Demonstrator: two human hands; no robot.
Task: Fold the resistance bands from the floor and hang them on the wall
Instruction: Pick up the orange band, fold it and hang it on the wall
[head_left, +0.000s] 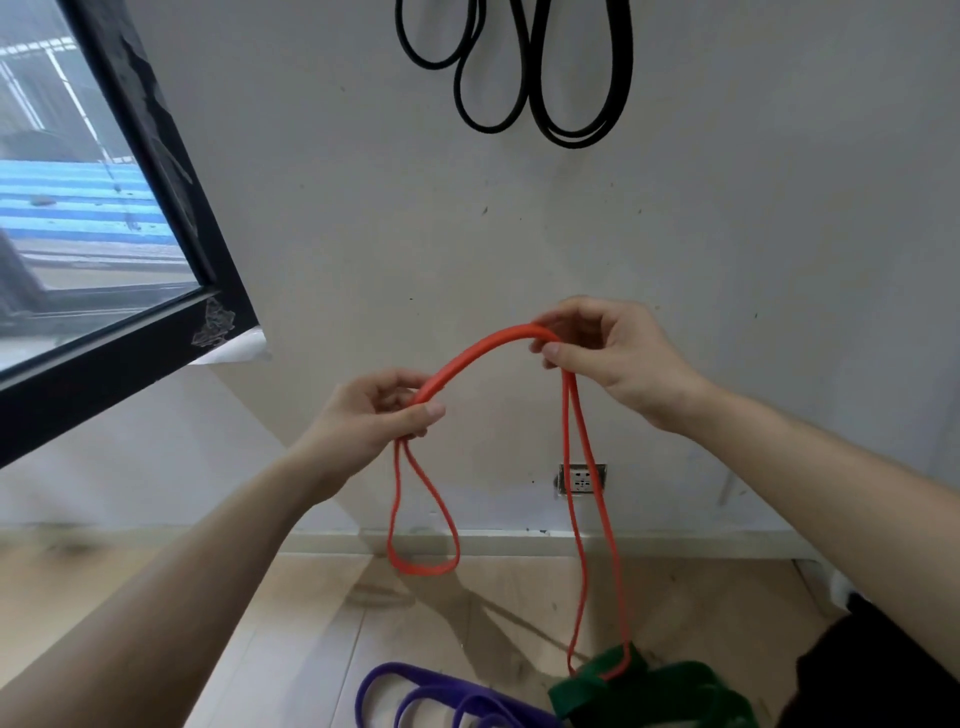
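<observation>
Left hand (382, 410) and right hand (608, 353) each pinch the orange band (483, 345), arched between grips, loops hanging below, apparently for folding.

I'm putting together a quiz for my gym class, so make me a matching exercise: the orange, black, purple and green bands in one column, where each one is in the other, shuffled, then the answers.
1. orange band
2. black bands
3. purple band
4. green band

A. on the floor, left of another band
B. hanging on the wall
C. on the floor, beneath a dangling loop's low end
D. gripped by the left hand and the right hand

Pairs: 1-D, 2-B, 3-A, 4-C
</observation>
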